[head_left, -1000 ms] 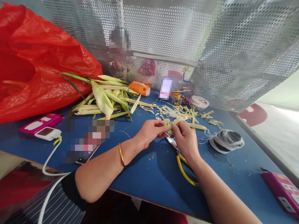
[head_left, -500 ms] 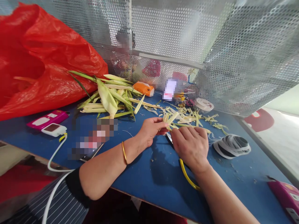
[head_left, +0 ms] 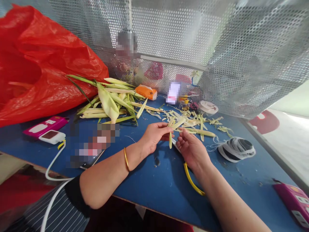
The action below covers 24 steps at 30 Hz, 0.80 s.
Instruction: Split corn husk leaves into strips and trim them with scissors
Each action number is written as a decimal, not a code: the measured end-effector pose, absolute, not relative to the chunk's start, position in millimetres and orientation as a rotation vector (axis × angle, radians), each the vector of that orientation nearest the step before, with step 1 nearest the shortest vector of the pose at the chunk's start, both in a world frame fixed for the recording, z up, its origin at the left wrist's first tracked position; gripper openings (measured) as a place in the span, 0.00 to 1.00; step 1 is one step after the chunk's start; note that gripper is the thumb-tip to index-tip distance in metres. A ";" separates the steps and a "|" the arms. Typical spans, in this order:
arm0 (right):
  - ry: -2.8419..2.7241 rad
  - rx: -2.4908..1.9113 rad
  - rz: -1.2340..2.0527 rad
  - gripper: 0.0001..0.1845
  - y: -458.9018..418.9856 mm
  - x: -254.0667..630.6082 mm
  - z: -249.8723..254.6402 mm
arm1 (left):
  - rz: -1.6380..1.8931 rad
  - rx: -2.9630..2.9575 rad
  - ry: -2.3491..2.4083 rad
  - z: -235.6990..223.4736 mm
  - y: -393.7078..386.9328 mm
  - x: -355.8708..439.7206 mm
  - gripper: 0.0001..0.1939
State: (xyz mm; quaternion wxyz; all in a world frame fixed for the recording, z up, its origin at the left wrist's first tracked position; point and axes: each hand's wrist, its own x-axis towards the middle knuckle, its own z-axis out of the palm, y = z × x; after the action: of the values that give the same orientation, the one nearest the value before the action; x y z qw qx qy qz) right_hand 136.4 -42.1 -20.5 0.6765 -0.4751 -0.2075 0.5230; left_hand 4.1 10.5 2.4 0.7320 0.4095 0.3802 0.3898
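Observation:
My left hand (head_left: 158, 133), with a gold bangle at the wrist, pinches folded strips of corn husk (head_left: 177, 124). One short husk end hangs down below its fingertips. Close by on the right, my right hand (head_left: 193, 149) has its palm turned partly up and its fingers curled in. Whatever those fingers may hold is too small to make out. Beneath the right hand lies a pair of scissors with a yellow handle (head_left: 191, 182); the blades point toward the husk, and part of the scissors is hidden. Just beyond the right fingers rests a rolled husk piece (head_left: 202, 132) with white thread at its end.
Husk leaves (head_left: 108, 103) are heaped beside a red plastic bag (head_left: 48, 64). Husk scraps (head_left: 190, 117), a tape roll (head_left: 207, 108) and a thread spool (head_left: 236, 149) lie beyond and right of the hands. A phone (head_left: 93, 159) and a magenta power strip (head_left: 45, 127) sit left.
My right hand has turned from knuckles up to palm partly up and drawn slightly away from the left. A husk end now hangs below the left fingers.

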 end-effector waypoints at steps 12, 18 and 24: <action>-1.061 -1.168 0.533 0.05 -50.4 131.9 -12.7 | 0.853 1.055 0.942 6.0 6.2 5.1 0.09; -0.948 -1.257 0.652 0.09 -48.2 133.7 -6.7 | 0.785 1.104 0.919 5.6 3.5 6.7 0.10; -1.091 -1.428 0.611 0.12 -48.5 140.3 -9.7 | 0.754 1.100 0.923 4.9 4.9 7.3 0.09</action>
State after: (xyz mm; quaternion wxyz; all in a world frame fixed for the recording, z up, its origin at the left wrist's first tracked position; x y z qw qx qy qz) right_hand 140.3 -48.5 -9.7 0.5823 -0.6116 -0.4673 0.2619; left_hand 7.3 4.9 4.9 0.6891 0.4915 0.4124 0.3369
